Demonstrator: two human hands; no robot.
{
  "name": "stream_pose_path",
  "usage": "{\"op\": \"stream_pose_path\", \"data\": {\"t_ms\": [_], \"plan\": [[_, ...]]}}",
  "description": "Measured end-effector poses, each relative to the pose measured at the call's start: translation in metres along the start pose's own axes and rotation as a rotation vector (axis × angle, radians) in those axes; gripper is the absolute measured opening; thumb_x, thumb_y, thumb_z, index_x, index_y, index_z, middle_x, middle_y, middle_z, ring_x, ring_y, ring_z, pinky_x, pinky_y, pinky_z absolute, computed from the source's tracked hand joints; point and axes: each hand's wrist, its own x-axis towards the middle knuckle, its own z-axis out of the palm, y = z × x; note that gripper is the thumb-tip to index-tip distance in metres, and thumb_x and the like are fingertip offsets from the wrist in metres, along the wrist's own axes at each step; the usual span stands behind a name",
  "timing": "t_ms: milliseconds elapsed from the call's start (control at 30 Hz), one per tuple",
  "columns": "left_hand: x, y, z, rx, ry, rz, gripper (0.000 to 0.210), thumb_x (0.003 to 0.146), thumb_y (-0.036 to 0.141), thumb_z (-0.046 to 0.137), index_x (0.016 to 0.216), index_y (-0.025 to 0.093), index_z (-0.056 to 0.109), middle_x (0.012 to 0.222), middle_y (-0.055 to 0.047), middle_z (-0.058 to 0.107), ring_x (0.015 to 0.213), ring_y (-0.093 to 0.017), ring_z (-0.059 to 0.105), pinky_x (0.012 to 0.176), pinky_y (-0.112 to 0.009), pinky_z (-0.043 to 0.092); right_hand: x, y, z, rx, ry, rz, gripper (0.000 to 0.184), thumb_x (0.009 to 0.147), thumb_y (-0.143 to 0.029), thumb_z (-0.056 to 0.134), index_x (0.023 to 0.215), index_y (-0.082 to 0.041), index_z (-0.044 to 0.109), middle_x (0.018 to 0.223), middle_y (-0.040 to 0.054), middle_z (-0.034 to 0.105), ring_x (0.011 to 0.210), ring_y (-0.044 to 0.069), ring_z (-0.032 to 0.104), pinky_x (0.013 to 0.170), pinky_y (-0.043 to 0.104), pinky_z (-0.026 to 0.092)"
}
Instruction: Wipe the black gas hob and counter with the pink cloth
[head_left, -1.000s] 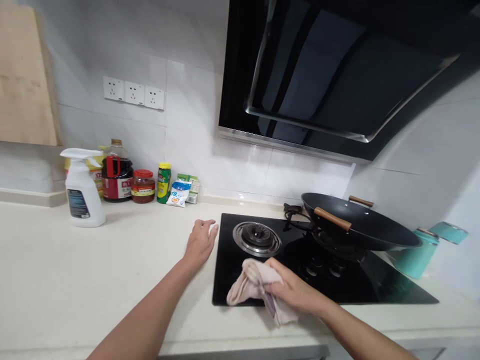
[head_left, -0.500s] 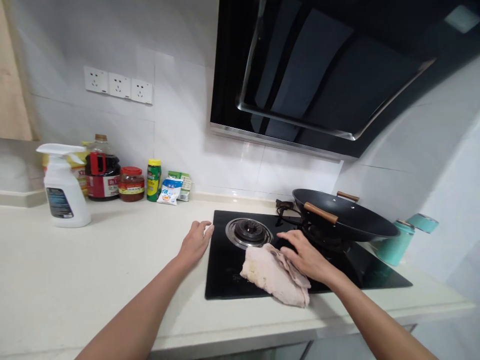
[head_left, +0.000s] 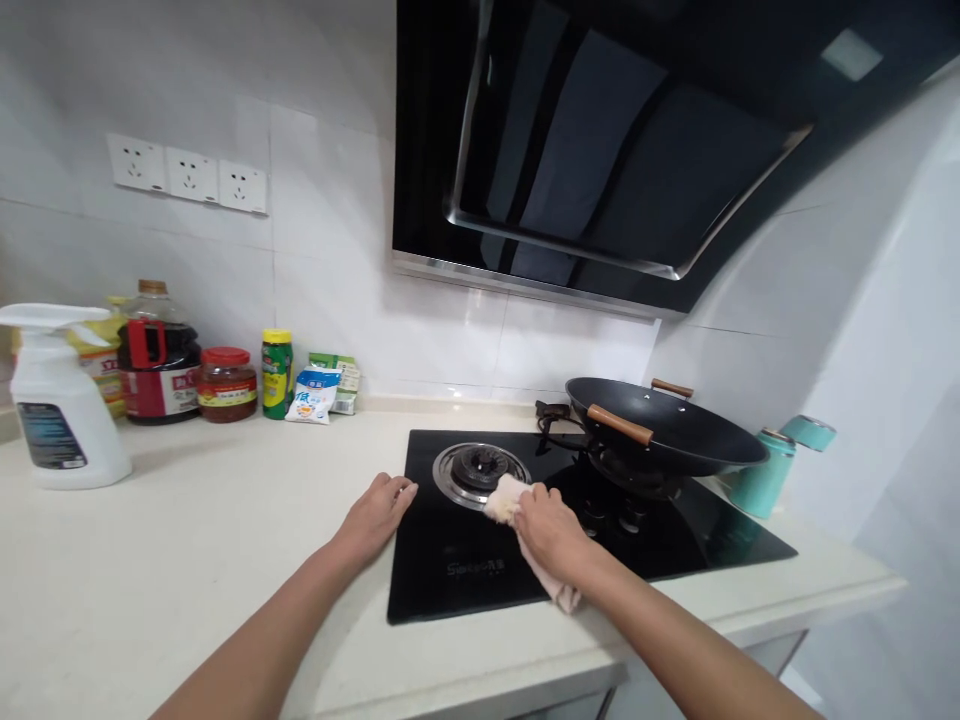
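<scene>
My right hand (head_left: pixel 553 525) is closed on a pale pink cloth (head_left: pixel 541 568), bunched under the fingers. The cloth lies on the black glass gas cooktop (head_left: pixel 427 590); its upper end touches the metal ring of the left burner (head_left: pixel 480 470), and its lower end reaches the cooktop's front edge. At the cooktop's left edge, my left hand (head_left: pixel 375 515) rests with loosely bent fingers. I see nothing held in it.
A black wok (head_left: pixel 675 425) with wooden handles sits on the right burner, under the range hood (head_left: pixel 555 150). Beyond it stands a turquoise bottle (head_left: pixel 763 480). Along the left are a white spray bottle (head_left: pixel 64 410), a sauce jug (head_left: pixel 159 370), a red-lidded jar (head_left: pixel 227 385), a green shaker (head_left: pixel 277 375) and packets (head_left: pixel 315 392).
My right hand has gone from hovering with spread fingers by the spread-out cloth to gripping it, now bunched up beside the left burner. The view has shifted right.
</scene>
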Motion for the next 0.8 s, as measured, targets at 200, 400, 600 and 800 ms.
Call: {"op": "stream_pose_path", "data": {"t_ms": [200,400,600,800], "plan": [[-0.004,0.009,0.0,0.04,-0.042,-0.013,0.047,0.097,0.054,0.033,0.102,0.024,0.069,0.099,-0.007,0.062,0.094,-0.025,0.065,0.092,-0.042,0.049,0.06,0.03,0.012,-0.019,-0.072,0.137,0.032,0.091,-0.015,0.048,0.117,-0.014,0.066,0.12,0.0223,0.059,0.111,0.033,0.056,0.09,0.043,0.046],[-0.012,0.026,0.009,0.128,-0.118,0.047,0.043,0.101,0.047,0.032,0.107,0.025,0.069,0.104,-0.006,0.062,0.104,-0.024,0.062,0.097,-0.041,0.048,0.108,0.062,0.019,0.013,-0.145,0.137,0.03,0.092,-0.034,0.049,0.116,-0.025,0.065,0.12,0.0126,0.058,0.102,0.028,0.056,0.083,0.039,0.046],[-0.017,0.032,0.02,0.438,-0.137,0.154,0.045,0.105,0.033,0.027,0.118,0.02,0.067,0.113,-0.011,0.063,0.101,-0.026,0.06,0.093,-0.044,0.05,0.172,0.074,0.036,0.007,-0.161,0.164,0.04,0.089,-0.047,0.058,0.121,-0.024,0.062,0.125,0.014,0.055,0.104,0.031,0.054,0.084,0.043,0.045],[-0.011,0.035,0.014,0.567,-0.09,-0.002,0.046,0.105,0.029,0.021,0.131,0.02,0.058,0.116,-0.012,0.058,0.081,-0.021,0.063,0.073,-0.037,0.053,0.247,0.054,0.047,0.005,-0.179,0.102,0.039,0.1,-0.041,0.037,0.129,-0.021,0.055,0.131,0.0168,0.049,0.112,0.031,0.051,0.087,0.045,0.044]]}}
